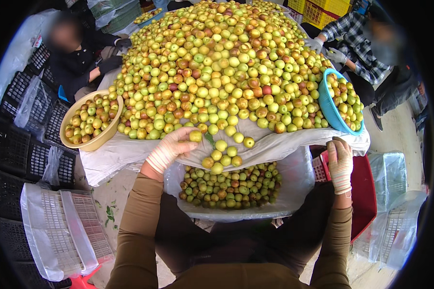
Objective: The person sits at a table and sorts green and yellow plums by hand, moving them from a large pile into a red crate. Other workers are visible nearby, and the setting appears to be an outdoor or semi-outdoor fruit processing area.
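A yellow-green fruit (195, 136) sits at the fingertips of my left hand (174, 146), pinched between thumb and fingers at the near edge of the worktop (275, 142), a little left of its middle. The fruit lies just beyond the tips and to their right, with the palm behind it to the left. A green leaf (209, 138) lies just to its right, and a handful of loose fruits (221, 145) trails toward the near edge over pale cloth (106, 161).

My right hand (340, 161) is at the near right corner, its fingers bent downward at the cloth's border, well apart from the fruit in my left; whether they grip the cloth I cannot tell.

Behind the loose fruits rises a broad heap (217, 72) in green, yellow and russet. A tan basket (106, 136) of fruit stands at the worktop's left edge, a tilted blue basket (329, 108) at its right. Below the near edge, in front of my knees, a plastic-lined crate (294, 195) holds more fruit, with a red bin (365, 197) to its right.

Across the heap, a person in dark clothing (72, 65) sits at left; another in a checked shirt (349, 33) works at right, pale-gloved hands against the fruit.
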`<state>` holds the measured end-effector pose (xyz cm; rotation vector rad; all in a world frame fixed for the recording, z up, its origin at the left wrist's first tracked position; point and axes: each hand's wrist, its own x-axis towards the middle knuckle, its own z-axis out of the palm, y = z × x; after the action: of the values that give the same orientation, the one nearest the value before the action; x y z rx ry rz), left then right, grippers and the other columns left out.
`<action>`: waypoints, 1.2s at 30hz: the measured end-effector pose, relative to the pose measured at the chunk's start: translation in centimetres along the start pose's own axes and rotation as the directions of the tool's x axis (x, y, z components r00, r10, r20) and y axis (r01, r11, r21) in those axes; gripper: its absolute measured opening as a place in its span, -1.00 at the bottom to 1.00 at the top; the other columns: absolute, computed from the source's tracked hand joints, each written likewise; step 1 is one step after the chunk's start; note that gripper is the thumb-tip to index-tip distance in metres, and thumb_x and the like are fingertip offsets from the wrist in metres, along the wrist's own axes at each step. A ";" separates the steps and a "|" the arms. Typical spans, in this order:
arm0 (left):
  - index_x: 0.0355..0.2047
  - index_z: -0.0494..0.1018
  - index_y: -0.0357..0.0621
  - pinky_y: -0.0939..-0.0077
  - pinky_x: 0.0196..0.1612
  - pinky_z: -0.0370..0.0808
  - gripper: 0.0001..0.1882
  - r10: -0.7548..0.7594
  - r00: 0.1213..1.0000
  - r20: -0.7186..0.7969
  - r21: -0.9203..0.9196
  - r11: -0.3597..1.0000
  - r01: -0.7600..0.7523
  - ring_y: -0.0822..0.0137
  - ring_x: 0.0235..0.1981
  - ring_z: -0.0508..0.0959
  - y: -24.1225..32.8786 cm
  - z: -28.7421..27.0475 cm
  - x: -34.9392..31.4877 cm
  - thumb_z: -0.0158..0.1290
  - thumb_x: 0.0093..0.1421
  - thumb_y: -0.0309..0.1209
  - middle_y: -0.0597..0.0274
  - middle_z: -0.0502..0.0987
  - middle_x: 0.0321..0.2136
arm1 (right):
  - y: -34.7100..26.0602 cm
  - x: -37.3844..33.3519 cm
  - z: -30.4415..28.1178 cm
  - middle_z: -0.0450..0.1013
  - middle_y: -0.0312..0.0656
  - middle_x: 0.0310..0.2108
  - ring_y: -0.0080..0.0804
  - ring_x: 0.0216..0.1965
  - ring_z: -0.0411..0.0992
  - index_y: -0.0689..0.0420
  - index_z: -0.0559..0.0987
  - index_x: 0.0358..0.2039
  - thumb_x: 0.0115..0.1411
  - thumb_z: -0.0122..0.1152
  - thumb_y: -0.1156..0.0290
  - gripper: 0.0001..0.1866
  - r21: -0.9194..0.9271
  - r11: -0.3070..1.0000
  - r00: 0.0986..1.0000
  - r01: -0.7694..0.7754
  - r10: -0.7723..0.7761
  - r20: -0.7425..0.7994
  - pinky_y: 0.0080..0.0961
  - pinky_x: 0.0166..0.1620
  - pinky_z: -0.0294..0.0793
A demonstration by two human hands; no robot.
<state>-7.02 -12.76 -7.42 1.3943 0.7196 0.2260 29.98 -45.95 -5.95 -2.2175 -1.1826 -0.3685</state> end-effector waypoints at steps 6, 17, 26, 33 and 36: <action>0.20 0.36 -0.21 0.72 -0.41 0.53 -0.46 0.081 0.996 0.028 -0.712 0.701 -0.038 0.52 -0.40 0.57 -1.0 -1.2 -1.7 0.19 0.26 -0.29 0.15 0.60 -0.10 | -3.0 0.0 3.9 0.54 -0.08 -0.20 0.00 -0.13 0.44 0.19 0.62 -0.28 0.22 0.21 0.40 -0.85 0.140 0.985 0.994 0.097 -0.102 0.036 -0.18 0.01 0.40; -0.10 0.59 -0.14 0.39 -0.12 0.57 -0.62 0.166 0.979 -0.116 0.853 0.522 0.012 0.26 -0.28 0.64 -0.6 5.5 2.9 0.20 0.22 -0.13 0.17 0.67 -0.27 | -0.4 -1.2 5.4 0.53 -0.10 -0.35 -0.06 -0.24 0.44 0.17 0.61 -0.32 0.26 0.16 0.36 -0.84 0.195 0.979 0.997 -0.057 0.045 0.065 -0.22 -0.06 0.39; -0.22 0.62 -0.25 0.43 -0.19 0.58 -0.81 0.500 0.596 -0.629 0.621 0.784 -0.003 0.27 -0.35 0.64 0.9 -7.4 1.3 0.08 0.18 -0.51 0.07 0.67 -0.35 | -0.1 -0.9 5.6 0.54 -0.06 -0.34 -0.01 -0.23 0.45 0.18 0.61 -0.30 0.27 0.15 0.36 -0.83 0.200 0.978 0.995 -0.054 0.035 0.094 -0.18 -0.06 0.40; -0.14 0.60 -0.20 0.34 -0.10 0.57 -0.65 0.398 0.799 -0.450 0.755 0.648 0.103 0.19 -0.23 0.64 0.8 -8.0 -0.7 0.27 0.06 -0.36 0.04 0.65 -0.23 | -0.4 -1.0 6.4 0.56 -0.08 -0.31 -0.04 -0.21 0.46 0.19 0.62 -0.29 0.25 0.18 0.37 -0.84 0.208 0.976 0.992 -0.062 0.038 0.118 -0.21 -0.06 0.42; -0.06 0.58 -0.07 0.25 -0.07 0.56 -0.53 0.318 0.850 -0.420 0.866 0.420 0.270 0.10 -0.17 0.62 1.6 -6.4 0.1 0.33 -0.01 -0.26 0.07 0.62 -0.18 | -0.7 -1.1 6.4 0.57 -0.08 -0.28 -0.03 -0.18 0.47 0.18 0.63 -0.28 0.23 0.20 0.38 -0.84 0.177 0.982 0.990 -0.062 0.038 0.136 -0.21 -0.03 0.43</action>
<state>-10.22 -7.16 -6.01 2.4782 1.4356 0.2568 28.57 -42.43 -11.31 -2.1348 -1.1764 -0.0906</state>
